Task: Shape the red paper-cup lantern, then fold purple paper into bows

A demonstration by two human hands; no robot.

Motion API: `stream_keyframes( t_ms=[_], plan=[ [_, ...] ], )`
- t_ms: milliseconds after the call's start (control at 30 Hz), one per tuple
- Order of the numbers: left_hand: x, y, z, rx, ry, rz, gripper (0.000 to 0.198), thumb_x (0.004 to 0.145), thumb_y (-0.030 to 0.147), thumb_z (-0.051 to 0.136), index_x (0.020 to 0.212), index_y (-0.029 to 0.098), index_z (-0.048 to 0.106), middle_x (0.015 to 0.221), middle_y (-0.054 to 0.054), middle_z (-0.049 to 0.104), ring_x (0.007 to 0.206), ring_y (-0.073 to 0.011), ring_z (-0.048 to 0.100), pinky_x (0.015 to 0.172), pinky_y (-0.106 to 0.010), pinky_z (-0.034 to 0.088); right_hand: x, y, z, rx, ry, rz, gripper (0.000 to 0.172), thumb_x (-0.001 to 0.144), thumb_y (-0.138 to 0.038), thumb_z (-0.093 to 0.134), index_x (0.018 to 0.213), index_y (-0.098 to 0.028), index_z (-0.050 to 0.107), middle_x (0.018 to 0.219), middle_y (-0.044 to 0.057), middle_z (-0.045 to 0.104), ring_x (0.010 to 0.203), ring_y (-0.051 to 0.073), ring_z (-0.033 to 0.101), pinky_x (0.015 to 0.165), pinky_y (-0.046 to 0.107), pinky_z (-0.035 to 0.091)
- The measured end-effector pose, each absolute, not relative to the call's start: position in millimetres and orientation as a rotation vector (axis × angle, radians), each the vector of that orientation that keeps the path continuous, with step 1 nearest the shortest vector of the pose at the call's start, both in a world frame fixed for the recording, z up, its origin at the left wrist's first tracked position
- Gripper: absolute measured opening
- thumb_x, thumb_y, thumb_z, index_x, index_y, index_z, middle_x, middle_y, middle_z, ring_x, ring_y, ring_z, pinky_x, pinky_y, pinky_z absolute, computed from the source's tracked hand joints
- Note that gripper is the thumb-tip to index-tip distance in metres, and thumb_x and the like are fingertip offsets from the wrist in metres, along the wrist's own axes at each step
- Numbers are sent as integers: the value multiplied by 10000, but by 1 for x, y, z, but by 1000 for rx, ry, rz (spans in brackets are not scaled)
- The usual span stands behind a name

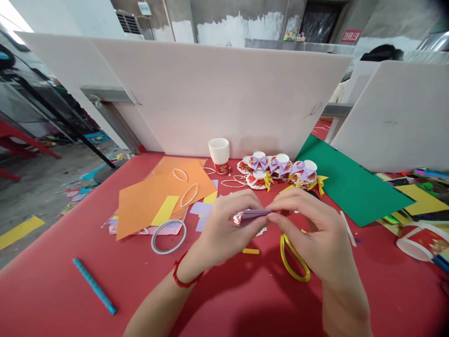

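Between both hands, above the red table, is a narrow folded strip of purple paper (255, 213). My left hand (228, 222) is closed around its left part. At the strip's right end, the thumb and forefinger of my right hand (312, 224) pinch it. Behind the fingers a bit of red-and-white paper shows, mostly hidden. Under my right hand lies a pair of scissors with yellow handles (294, 262), its blades out of sight. A small yellow strip (251, 251) rests on the table below the hands. Just beyond are several small paper-cup ornaments (280, 166) with purple and yellow bows.
A stack of paper cups (219, 154) stands by the white partition (217, 98). Orange sheets (140, 201), a tape roll (169, 237) and a teal pen (94, 286) lie left. Right are a green sheet (358, 187) and a tipped cup (423, 241).
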State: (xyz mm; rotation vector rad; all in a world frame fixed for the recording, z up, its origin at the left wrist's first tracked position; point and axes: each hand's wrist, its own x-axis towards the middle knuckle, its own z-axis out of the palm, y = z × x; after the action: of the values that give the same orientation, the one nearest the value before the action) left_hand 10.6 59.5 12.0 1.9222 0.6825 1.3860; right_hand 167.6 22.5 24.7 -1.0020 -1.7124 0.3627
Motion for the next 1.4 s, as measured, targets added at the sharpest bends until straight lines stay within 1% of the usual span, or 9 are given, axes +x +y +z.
stream_keyframes(
  t_ms=[133, 267, 333, 433, 533, 767, 900, 1067, 1400],
  plan=[
    [9, 66, 7, 1964, 644, 1538, 96, 766, 122, 755, 784, 209, 718, 742, -33, 720, 693, -163, 646, 634, -284, 537, 165, 22, 23, -897, -1679, 127, 203, 865, -34, 643, 846, -234, 674, 809, 7, 687, 739, 160, 649, 635, 287, 536],
    [-7, 69, 10, 1928, 600, 1403, 523, 709, 59, 718, 1183, 273, 672, 1176, -69, 701, 1107, -236, 631, 939, -363, 534, 172, 21, 21, -848, -1693, -28, 273, 836, 2, 665, 920, -256, 692, 917, 10, 726, 811, 168, 677, 682, 295, 552],
    [-16, 70, 13, 1782, 513, 1264, 540, 778, 145, 666, 1297, 281, 614, 1327, -86, 631, 1211, -258, 598, 1020, -393, 511, 177, 20, 21, -833, -1752, -39, 280, 834, 10, 653, 920, -253, 697, 936, 15, 733, 811, 169, 687, 687, 298, 556],
    [-22, 67, 18, 1586, 368, 1198, 449, 825, 327, 641, 1264, 231, 659, 1303, -123, 658, 1205, -295, 615, 997, -397, 538, 180, 19, 22, -817, -1851, -18, 265, 839, 6, 622, 896, -242, 695, 924, 27, 733, 784, 174, 695, 684, 304, 566],
    [-16, 61, 21, 1591, 550, 1309, 328, 858, 275, 655, 1182, 274, 708, 1250, -83, 708, 1052, -234, 685, 890, -332, 571, 179, 19, 23, -811, -1950, 51, 288, 840, 22, 553, 878, -233, 680, 916, 41, 724, 784, 176, 698, 660, 298, 570],
    [-1, 56, 23, 1666, 766, 1190, 108, 796, 135, 693, 697, 175, 711, 644, -16, 689, 581, -121, 603, 537, -219, 511, 174, 21, 20, -825, -1834, 79, 249, 818, -14, 565, 903, -224, 670, 939, 54, 711, 860, 193, 691, 728, 326, 591],
    [7, 54, 20, 1456, 781, 1341, 97, 786, 172, 702, 699, 173, 659, 642, -7, 641, 573, -115, 594, 507, -204, 516, 170, 25, 17, -965, -1639, 277, 260, 833, -109, 677, 1056, -241, 680, 958, 33, 755, 840, 198, 730, 723, 321, 630],
    [13, 50, 18, 1562, 758, 1307, 100, 803, 140, 658, 709, 174, 664, 656, -14, 665, 606, -120, 603, 567, -216, 531, 169, 26, 17, -1033, -1568, 299, 156, 873, -99, 653, 887, -245, 708, 816, -16, 760, 704, 138, 719, 615, 224, 599],
    [7, 54, 18, 1779, 743, 1413, 124, 816, 132, 704, 732, 209, 752, 684, -25, 737, 631, -152, 641, 600, -273, 529, 169, 19, 23, -958, -1821, -56, 224, 898, -59, 610, 977, -259, 672, 835, 3, 758, 737, 171, 714, 682, 287, 582]
  ],
)
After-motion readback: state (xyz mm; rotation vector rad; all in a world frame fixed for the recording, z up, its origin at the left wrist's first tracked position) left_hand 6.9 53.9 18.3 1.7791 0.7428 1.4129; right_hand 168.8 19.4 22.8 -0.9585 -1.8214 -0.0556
